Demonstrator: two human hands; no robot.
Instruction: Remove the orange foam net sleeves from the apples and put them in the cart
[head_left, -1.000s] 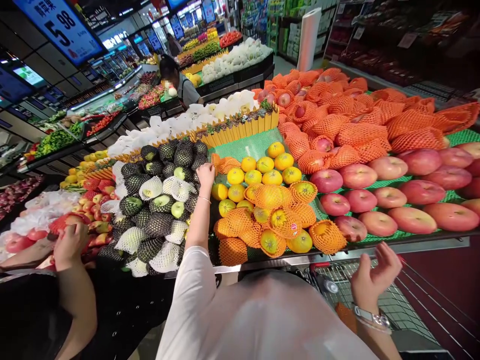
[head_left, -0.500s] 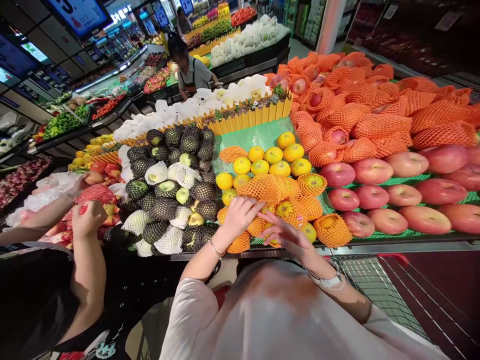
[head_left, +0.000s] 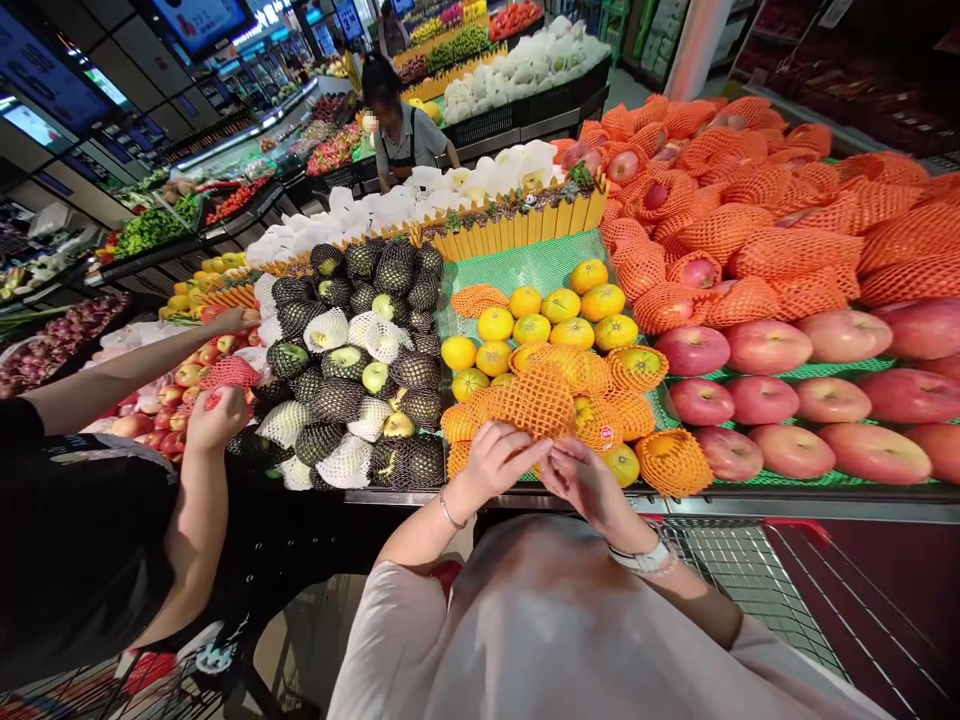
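At the near edge of the fruit stand, the person's left hand (head_left: 499, 462) and right hand (head_left: 583, 482) meet, thumbs almost touching. Both are curled shut, fingertips pinching the lower rim of an orange foam net (head_left: 529, 400). The net is soft, open-meshed and puffed into a dome on the front of the pile; whether it holds a fruit cannot be told. One thin bracelet (head_left: 448, 512) circles the left wrist and one pale watch (head_left: 641, 557) the right. Just right of the hands is the wire grid of a cart (head_left: 750, 575).

Half a second ago the left hand lay spread flat on the nets and the right was open-fingered beneath it; now both have closed and drawn together.

Behind the net lie roughly ten round, glossy bare oranges (head_left: 532, 328) on a green mesh mat (head_left: 525, 270). To their right sit three rows of smooth red apples (head_left: 769, 400). To the left is a heap of green fruit (head_left: 337, 400) in black and white nets. There a co-worker's hand (head_left: 217, 415) grips a red net (head_left: 229, 372), the other hand reaching further back. A yellow picket fence (head_left: 517, 232) ends the bed. One more person (head_left: 405, 135) stands beyond it.
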